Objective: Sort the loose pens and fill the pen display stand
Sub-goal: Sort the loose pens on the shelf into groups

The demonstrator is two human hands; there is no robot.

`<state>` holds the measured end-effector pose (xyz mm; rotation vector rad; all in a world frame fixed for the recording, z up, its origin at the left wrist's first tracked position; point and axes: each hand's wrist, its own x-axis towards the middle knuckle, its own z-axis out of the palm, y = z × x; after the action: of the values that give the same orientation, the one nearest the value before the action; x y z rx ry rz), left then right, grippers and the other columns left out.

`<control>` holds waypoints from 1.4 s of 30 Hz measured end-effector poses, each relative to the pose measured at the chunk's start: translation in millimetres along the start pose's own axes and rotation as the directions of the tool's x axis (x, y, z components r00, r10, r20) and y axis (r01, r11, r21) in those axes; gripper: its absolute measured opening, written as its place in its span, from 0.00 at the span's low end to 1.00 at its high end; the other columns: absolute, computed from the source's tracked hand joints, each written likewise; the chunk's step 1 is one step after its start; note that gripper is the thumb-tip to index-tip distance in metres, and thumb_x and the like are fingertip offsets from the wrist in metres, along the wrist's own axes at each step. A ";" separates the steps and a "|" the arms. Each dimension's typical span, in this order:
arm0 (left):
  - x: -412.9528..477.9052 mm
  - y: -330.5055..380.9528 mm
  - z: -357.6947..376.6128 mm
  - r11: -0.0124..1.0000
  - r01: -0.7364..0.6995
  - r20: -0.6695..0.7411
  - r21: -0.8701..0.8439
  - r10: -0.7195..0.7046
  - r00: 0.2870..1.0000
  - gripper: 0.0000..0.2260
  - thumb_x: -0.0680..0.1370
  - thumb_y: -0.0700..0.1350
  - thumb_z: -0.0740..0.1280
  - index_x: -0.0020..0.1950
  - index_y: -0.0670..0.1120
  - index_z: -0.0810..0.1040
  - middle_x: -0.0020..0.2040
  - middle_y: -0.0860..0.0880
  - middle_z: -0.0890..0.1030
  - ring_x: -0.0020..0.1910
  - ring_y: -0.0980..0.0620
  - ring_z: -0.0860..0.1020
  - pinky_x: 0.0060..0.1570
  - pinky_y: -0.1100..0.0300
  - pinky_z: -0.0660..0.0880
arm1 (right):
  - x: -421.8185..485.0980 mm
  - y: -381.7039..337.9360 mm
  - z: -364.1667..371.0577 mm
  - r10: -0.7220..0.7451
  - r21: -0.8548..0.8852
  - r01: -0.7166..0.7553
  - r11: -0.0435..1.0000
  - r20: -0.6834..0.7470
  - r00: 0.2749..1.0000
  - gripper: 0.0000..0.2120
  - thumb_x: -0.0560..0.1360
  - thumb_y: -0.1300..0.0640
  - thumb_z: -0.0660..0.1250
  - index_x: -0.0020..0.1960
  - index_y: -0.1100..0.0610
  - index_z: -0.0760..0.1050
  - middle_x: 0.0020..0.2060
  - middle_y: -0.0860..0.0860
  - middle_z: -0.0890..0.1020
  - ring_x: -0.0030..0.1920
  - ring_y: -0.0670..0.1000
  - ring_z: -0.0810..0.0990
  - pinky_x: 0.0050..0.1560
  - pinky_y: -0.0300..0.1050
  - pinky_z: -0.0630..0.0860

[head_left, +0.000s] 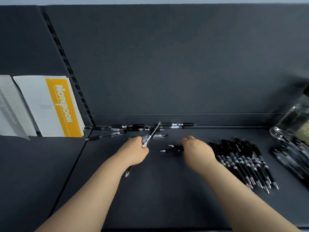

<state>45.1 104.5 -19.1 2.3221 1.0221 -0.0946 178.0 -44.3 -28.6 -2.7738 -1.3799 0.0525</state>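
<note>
My left hand (136,152) grips a clear-barrelled pen (151,134) that points up and to the right above the shelf. A second dark pen (127,171) sticks out below that hand. My right hand (196,152) holds two black pens (171,149) with their tips pointing left. Several loose pens (133,128) lie scattered along the back of the dark shelf. A sorted row of black pens (242,162) lies side by side to the right of my right hand. The clear pen display stand (294,124) stands at the far right, blurred.
Notebooks (50,106) with a yellow band lean at the back left, beyond a seam in the shelf (76,158). More dark pens (291,159) lie in front of the stand at the right edge. The dark back panel rises behind the pens.
</note>
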 end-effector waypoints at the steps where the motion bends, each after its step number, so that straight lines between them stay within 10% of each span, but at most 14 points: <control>1: -2.6 5.3 0.5 0.982 0.022 0.012 -0.189 -0.020 1.000 0.04 0.76 0.43 0.60 0.42 0.46 0.69 0.38 0.48 0.76 0.34 0.50 0.77 0.37 0.58 0.69 | -4.4 2.6 0.9 -0.015 0.001 0.015 1.000 -0.044 0.999 0.12 0.73 0.66 0.59 0.54 0.56 0.70 0.51 0.52 0.75 0.48 0.56 0.78 0.30 0.42 0.63; 6: -16.2 41.8 13.1 0.689 0.179 0.193 -0.703 -0.057 0.980 0.04 0.77 0.38 0.61 0.43 0.44 0.71 0.31 0.48 0.74 0.26 0.52 0.74 0.28 0.63 0.68 | -28.7 25.0 -6.6 -0.183 0.044 0.213 0.976 -0.363 0.914 0.14 0.61 0.62 0.76 0.43 0.53 0.77 0.33 0.48 0.77 0.28 0.52 0.78 0.17 0.36 0.59; 9: -18.9 65.0 26.5 0.606 0.204 0.218 -0.769 -0.052 0.975 0.03 0.78 0.38 0.62 0.44 0.43 0.71 0.32 0.47 0.75 0.29 0.51 0.76 0.28 0.62 0.69 | -45.1 53.1 -6.7 -0.319 0.110 0.395 0.912 -0.416 0.852 0.15 0.62 0.63 0.75 0.46 0.51 0.78 0.41 0.46 0.81 0.35 0.51 0.81 0.29 0.39 0.76; 17: -25.0 124.1 75.4 0.558 0.253 0.276 -0.790 -0.045 0.960 0.04 0.78 0.38 0.61 0.45 0.44 0.73 0.40 0.46 0.78 0.37 0.50 0.78 0.32 0.59 0.74 | -73.6 116.6 -7.4 -0.371 0.062 0.440 0.896 -0.441 0.817 0.11 0.71 0.59 0.57 0.49 0.51 0.75 0.50 0.47 0.82 0.42 0.51 0.82 0.36 0.41 0.79; 24: -23.7 151.3 104.6 0.544 0.265 0.236 -0.796 -0.125 0.964 0.09 0.76 0.37 0.64 0.56 0.39 0.73 0.47 0.43 0.77 0.40 0.49 0.78 0.31 0.56 0.76 | -74.8 143.5 -4.8 -0.428 0.029 0.436 0.899 -0.139 0.893 0.23 0.56 0.67 0.66 0.46 0.49 0.82 0.55 0.49 0.82 0.46 0.53 0.82 0.33 0.42 0.79; 28: -26.4 153.7 110.4 0.532 0.252 0.203 -0.808 -0.151 0.968 0.08 0.77 0.37 0.65 0.56 0.39 0.73 0.48 0.42 0.78 0.40 0.50 0.79 0.31 0.56 0.77 | -77.8 149.7 -5.6 -0.393 0.144 0.387 0.911 0.011 0.920 0.32 0.69 0.70 0.55 0.69 0.48 0.68 0.72 0.47 0.65 0.69 0.52 0.66 0.64 0.49 0.70; 33: -34.2 159.5 115.5 0.393 0.193 0.142 -0.899 -0.156 0.978 0.01 0.78 0.38 0.65 0.49 0.42 0.74 0.47 0.43 0.79 0.42 0.49 0.79 0.41 0.53 0.77 | -77.8 150.0 -1.9 -0.397 0.201 0.366 0.909 0.141 0.907 0.35 0.71 0.69 0.52 0.75 0.47 0.54 0.76 0.44 0.54 0.76 0.48 0.49 0.75 0.47 0.52; 38: -45.6 161.8 111.2 0.229 0.152 0.121 -0.961 -0.143 0.982 0.02 0.78 0.39 0.66 0.47 0.40 0.76 0.37 0.45 0.77 0.34 0.49 0.77 0.35 0.56 0.78 | -87.9 143.5 -11.9 -0.228 0.546 0.286 0.788 -0.172 0.958 0.19 0.77 0.62 0.57 0.68 0.54 0.70 0.63 0.50 0.76 0.63 0.46 0.72 0.63 0.33 0.66; 42: -57.0 169.4 106.7 0.091 0.176 0.179 -0.980 0.018 0.984 0.05 0.77 0.40 0.66 0.51 0.41 0.79 0.42 0.41 0.81 0.40 0.44 0.81 0.39 0.54 0.80 | -94.1 128.1 -24.5 -0.087 0.785 0.142 0.604 -0.113 0.990 0.12 0.74 0.55 0.68 0.57 0.51 0.77 0.42 0.42 0.81 0.41 0.39 0.77 0.42 0.27 0.71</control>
<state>140.2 -80.3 -7.0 0.8896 0.7045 0.3247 224.5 -197.2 -9.9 -1.9059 -1.1174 0.4537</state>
